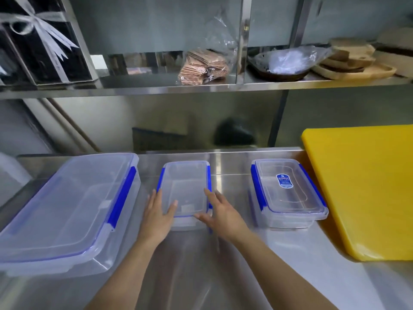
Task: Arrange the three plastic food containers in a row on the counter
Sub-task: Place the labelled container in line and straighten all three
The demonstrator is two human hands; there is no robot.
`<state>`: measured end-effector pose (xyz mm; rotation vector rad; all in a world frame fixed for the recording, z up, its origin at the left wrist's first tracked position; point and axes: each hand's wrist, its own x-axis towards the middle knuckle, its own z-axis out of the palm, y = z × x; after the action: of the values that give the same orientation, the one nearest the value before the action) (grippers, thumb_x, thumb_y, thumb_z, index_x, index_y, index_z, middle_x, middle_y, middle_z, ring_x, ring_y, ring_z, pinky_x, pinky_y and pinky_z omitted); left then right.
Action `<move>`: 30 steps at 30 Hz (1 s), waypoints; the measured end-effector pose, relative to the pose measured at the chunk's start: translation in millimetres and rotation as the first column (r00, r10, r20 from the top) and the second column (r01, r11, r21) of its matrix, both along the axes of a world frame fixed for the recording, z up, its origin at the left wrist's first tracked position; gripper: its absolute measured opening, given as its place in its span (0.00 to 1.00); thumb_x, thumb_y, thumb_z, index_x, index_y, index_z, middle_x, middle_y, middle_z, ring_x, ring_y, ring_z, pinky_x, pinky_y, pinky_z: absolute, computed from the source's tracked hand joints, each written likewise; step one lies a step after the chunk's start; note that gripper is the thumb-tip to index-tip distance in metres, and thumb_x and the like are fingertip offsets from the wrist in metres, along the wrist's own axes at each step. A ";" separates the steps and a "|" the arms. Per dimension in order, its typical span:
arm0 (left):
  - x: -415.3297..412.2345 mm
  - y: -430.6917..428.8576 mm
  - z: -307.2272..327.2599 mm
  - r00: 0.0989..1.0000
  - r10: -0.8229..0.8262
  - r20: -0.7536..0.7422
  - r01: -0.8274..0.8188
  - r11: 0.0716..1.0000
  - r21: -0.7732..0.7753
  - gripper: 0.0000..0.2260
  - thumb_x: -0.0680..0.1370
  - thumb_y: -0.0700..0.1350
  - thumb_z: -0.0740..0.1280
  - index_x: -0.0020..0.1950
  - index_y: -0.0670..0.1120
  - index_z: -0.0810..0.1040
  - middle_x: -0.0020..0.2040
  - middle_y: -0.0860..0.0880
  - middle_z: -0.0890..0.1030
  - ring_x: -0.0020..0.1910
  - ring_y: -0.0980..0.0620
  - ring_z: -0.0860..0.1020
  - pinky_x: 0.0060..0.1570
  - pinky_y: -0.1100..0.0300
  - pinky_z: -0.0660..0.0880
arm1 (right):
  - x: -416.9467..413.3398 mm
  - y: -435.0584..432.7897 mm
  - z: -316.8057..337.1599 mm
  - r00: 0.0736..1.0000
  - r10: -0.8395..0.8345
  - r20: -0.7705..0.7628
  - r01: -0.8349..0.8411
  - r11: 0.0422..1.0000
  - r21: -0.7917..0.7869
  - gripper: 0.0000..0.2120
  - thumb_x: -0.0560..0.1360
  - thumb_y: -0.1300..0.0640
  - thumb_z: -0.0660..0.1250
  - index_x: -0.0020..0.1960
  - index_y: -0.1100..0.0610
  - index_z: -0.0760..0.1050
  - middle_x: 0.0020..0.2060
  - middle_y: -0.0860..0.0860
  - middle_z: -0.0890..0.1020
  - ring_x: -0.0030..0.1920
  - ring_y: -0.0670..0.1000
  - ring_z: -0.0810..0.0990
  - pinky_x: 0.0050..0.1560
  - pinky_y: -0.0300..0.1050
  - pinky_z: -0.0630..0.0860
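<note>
Here, each line takes one thing on the steel counter [223,171].

Big box [67,209]: at 9 o'clock, lid on with blue clips, see-through, nothing visible inside.

Small box [185,186]: at the centre of the counter, between the other two and apart from both; lid on, blue clips along its long sides, nothing visible inside.

Labelled box [288,191]: at 3 o'clock, lid on with a blue sticker on top, nothing visible inside; its right side sits just beside the yellow board [366,186].

Left hand [158,215]: flat against the small box's near-left corner, fingers spread and straight, thumb lying on the lid; touching, not wrapped around it.

Right hand [221,211]: at the small box's near-right corner, fingers loosely spread over the lid edge; slightly blurred, so whether it grips cannot be told.

Row: all three boxes stand side by side across the counter, from 9 to 3 o'clock.

Shelf [201,88]: at 12 o'clock, carrying a bag of brown packets [203,66] and wooden boards [353,61].
</note>
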<state>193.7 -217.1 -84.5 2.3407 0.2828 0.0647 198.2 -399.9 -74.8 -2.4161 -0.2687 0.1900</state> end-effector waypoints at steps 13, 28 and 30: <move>4.9 -7.7 8.5 0.999 -0.037 0.028 0.031 0.983 0.182 0.32 0.77 0.61 0.55 0.76 0.50 0.48 0.78 0.49 0.49 0.76 0.49 0.43 0.73 0.48 0.46 | -6.6 11.4 2.1 0.985 -0.017 0.172 0.056 0.973 -0.225 0.33 0.74 0.35 0.55 0.72 0.50 0.52 0.73 0.53 0.59 0.69 0.56 0.65 0.65 0.52 0.67; -58.7 174.8 78.4 0.946 0.294 0.133 -0.322 0.830 0.455 0.28 0.76 0.59 0.58 0.72 0.47 0.62 0.72 0.42 0.67 0.71 0.40 0.62 0.71 0.44 0.55 | -45.7 148.9 56.8 0.996 0.015 -0.083 0.012 0.949 0.316 0.32 0.74 0.42 0.62 0.71 0.55 0.58 0.70 0.57 0.67 0.67 0.57 0.68 0.66 0.51 0.66; -68.5 198.0 67.3 0.946 0.322 0.038 -0.299 0.823 0.483 0.30 0.75 0.64 0.54 0.74 0.51 0.57 0.76 0.46 0.61 0.74 0.43 0.56 0.73 0.44 0.51 | -51.1 167.3 54.7 0.988 0.047 -0.144 0.006 0.937 0.349 0.33 0.73 0.41 0.63 0.72 0.51 0.55 0.70 0.55 0.67 0.68 0.56 0.68 0.67 0.51 0.65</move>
<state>125.2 -19.1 -17.2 2.7713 0.7481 0.2714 147.1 -232.6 -20.1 -2.0355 -0.2367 0.3058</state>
